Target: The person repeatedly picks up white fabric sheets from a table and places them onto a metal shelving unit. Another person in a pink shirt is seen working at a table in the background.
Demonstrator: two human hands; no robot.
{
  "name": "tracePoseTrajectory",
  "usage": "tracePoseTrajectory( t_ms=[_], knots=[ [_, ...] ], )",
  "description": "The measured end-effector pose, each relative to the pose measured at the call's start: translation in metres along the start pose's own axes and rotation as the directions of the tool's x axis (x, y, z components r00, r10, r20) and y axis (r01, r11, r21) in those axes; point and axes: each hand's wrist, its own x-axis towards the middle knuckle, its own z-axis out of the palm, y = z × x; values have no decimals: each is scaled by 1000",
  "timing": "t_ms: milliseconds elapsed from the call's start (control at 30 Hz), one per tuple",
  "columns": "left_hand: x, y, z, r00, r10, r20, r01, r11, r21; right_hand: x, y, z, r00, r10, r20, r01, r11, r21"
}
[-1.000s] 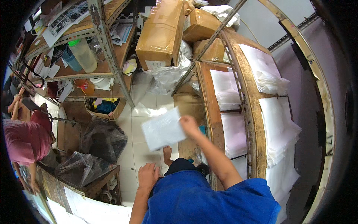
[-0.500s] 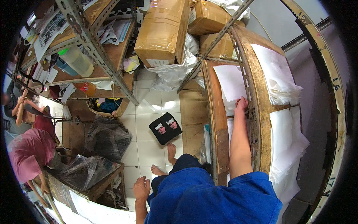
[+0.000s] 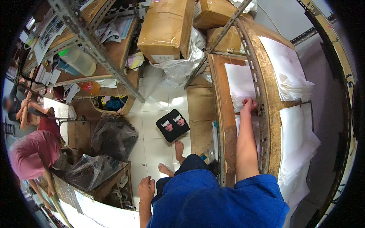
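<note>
My right hand [image 3: 249, 105] reaches onto the lower shelf at the right. Its fingers are bent and pressed together at the near edge of a stack of thin white sheets [image 3: 240, 81], pinching there. Whether one sheet or several lie between the fingertips is too small to tell. My left hand [image 3: 146, 190] hangs beside my body at the lower middle, loosely bent, with nothing in it. On the tiled floor ahead of my feet lies a folded black cloth [image 3: 173, 125] bearing two printed pictures.
More white sheets [image 3: 289, 70] hang over the upper shelf's right edge. Taped cardboard boxes [image 3: 165, 32] are stacked ahead. A metal-framed rack [image 3: 100, 49] stands left, above a bin of cloth [image 3: 112, 104]. A person in pink [image 3: 36, 154] works by a plastic-covered table [image 3: 93, 173]; another person sits beyond.
The whole view has shifted slightly. My right hand stays at the near edge of the sheet stack, its fingers a little differently bent. The left hand still hangs low.
</note>
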Motion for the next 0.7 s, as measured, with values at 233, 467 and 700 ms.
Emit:
tracePoseTrajectory(
  t_ms=[233, 467, 700],
  knots=[
    [-24, 1, -23, 997, 76, -7, -76, 991, -106, -137, 48, -51, 890, 37, 455, 40, 986, -159],
    [-104, -35, -82, 931, 196, -308, -243, 962, -124, -302, 144, -177, 475, 300, 827, 262, 849, -459],
    [-245, -137, -127, 752, -140, -644, 8, 979, -204, -322, 280, -326, -832, 311, 459, 544, 622, 564]
  ],
)
